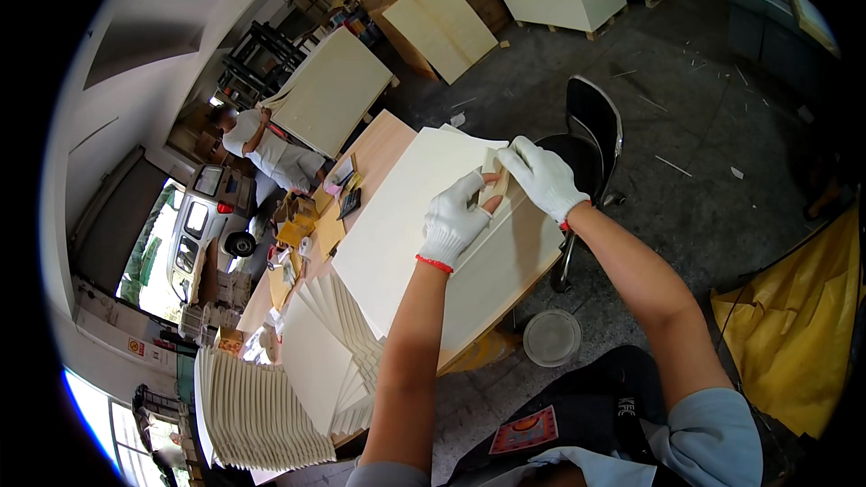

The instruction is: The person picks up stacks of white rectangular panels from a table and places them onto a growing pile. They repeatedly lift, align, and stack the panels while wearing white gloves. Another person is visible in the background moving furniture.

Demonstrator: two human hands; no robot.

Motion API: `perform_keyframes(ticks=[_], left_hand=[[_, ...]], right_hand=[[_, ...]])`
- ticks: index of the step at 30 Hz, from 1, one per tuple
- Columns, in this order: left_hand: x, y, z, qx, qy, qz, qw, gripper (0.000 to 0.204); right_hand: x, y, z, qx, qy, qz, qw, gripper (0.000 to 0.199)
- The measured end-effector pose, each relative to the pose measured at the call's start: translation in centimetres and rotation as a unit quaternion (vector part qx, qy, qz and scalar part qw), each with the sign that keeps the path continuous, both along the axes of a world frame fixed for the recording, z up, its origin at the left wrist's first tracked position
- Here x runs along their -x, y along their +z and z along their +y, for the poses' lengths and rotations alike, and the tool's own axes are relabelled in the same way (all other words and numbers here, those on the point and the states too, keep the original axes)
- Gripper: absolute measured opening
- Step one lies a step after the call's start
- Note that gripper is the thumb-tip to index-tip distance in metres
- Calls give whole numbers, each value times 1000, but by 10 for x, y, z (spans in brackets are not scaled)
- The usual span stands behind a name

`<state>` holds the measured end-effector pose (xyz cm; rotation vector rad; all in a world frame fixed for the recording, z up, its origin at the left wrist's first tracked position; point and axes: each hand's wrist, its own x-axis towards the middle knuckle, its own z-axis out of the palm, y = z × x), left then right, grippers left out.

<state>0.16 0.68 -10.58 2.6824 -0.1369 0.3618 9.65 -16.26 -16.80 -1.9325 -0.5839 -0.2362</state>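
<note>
A small pale-tan block [492, 182], like a scrap of wood or a sanding pad, sits pinched at the far edge of a large cream-white sheet [406, 216]. The sheet is rectangular, flat and matt, its top one of a short stack whose lower boards stick out on the right side. It lies across the wooden counter [379, 140], one corner pointing away toward the black chair, the near edge overhanging the counter's front. The block touches the sheet's far edge.
</note>
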Motion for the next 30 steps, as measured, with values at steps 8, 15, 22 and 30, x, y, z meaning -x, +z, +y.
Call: perform_keyframes(ticks=[8, 15, 22, 30], left_hand=[[2, -8, 5, 41, 6, -50, 998, 36], [3, 3, -1, 29, -1, 11, 1000, 30], [3, 3, -1, 41, 7, 12, 999, 33], [-1, -3, 1, 20, -1, -1, 1000, 40]], right_hand=[[-6, 2, -34, 203, 11, -158, 966, 41], [-14, 13, -17, 131, 23, -208, 969, 37], [3, 8, -3, 17, 8, 32, 999, 46], [4, 4, -4, 6, -4, 21, 1000, 47]])
